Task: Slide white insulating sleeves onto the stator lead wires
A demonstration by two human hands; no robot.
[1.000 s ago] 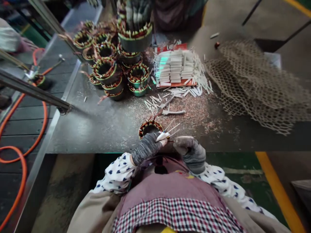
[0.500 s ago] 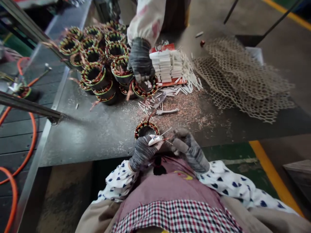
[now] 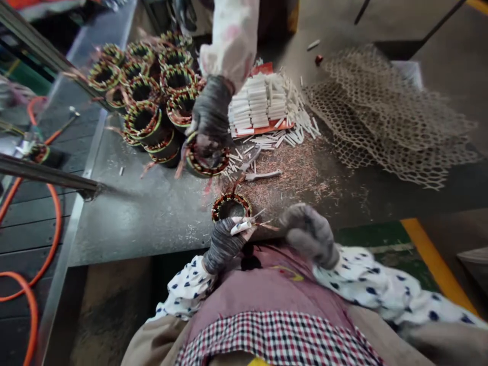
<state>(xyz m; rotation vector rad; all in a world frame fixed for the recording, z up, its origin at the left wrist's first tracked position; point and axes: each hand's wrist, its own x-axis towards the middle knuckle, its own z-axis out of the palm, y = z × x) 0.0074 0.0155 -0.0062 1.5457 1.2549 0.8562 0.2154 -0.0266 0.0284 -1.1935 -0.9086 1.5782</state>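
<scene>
My left hand (image 3: 227, 243), in a grey striped glove, pinches a white tube (image 3: 241, 227) with thin copper wires (image 3: 267, 224) sticking out to the right. Directly beyond it, a copper-wound ring-shaped stator (image 3: 231, 206) rests near the table's front edge, its near rim partly hidden by the glove. Off the wire ends, to the right, is my gloved right hand (image 3: 310, 235); it is blurred and its fingers do not show clearly. A hand tool with pale grey handles (image 3: 263, 175) lies beyond the stator among wire scraps.
Stacked stators (image 3: 143, 119) stand at the back left. A co-worker's gloved hand (image 3: 211, 114) grips another stator (image 3: 206, 163). White tubes (image 3: 259, 104) are piled beside it, with copper clippings (image 3: 301, 168) in front. Brown honeycomb mesh (image 3: 389, 117) lies right; a metal post (image 3: 49, 174) rises left.
My right hand has moved right, away from the wire ends. My left hand keeps its hold on the tube. The co-worker's hand has brought a stator nearer and to the left.
</scene>
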